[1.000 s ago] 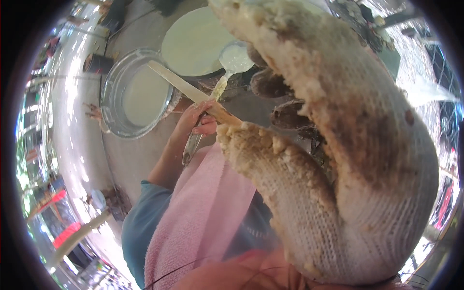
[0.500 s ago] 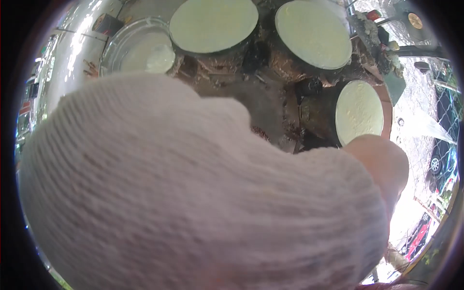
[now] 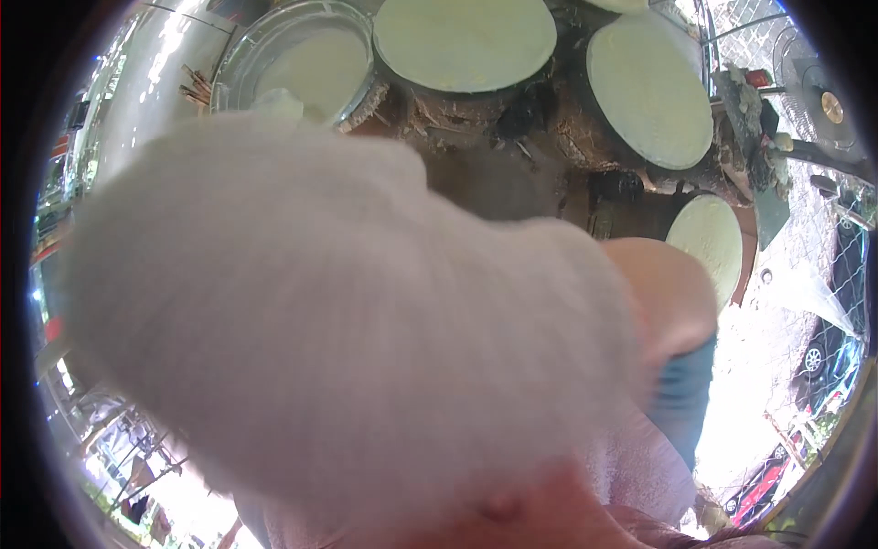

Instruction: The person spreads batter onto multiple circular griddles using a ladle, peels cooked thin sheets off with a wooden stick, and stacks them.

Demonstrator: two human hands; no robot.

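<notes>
My right hand (image 3: pixel 347 311), in a white knitted glove, is held very close to the camera and blurs out most of the view. Whether its fingers are closed or hold anything cannot be made out. My bare right elbow (image 3: pixel 660 293) and a blue sleeve (image 3: pixel 681 393) show to the right of the glove. My left hand is hidden behind the glove. Beyond the glove lie a metal bowl (image 3: pixel 245 50) of pale liquid and three round pans with pale flat sheets on them (image 3: pixel 466 41) (image 3: pixel 649 91) (image 3: pixel 713 238).
The pans sit on a dark, sooty stove top (image 3: pixel 540 137). A shiny steel surface (image 3: pixel 146 91) curves along the left, with wooden sticks (image 3: pixel 194 87) by the bowl. A fan (image 3: pixel 828 101) stands at the far right, above bright ground and a parked car (image 3: pixel 814 357).
A second ago my bare left hand held a wooden stick near the bowl, the glove at right. The glove has since swung across the lens and hides that hand.
</notes>
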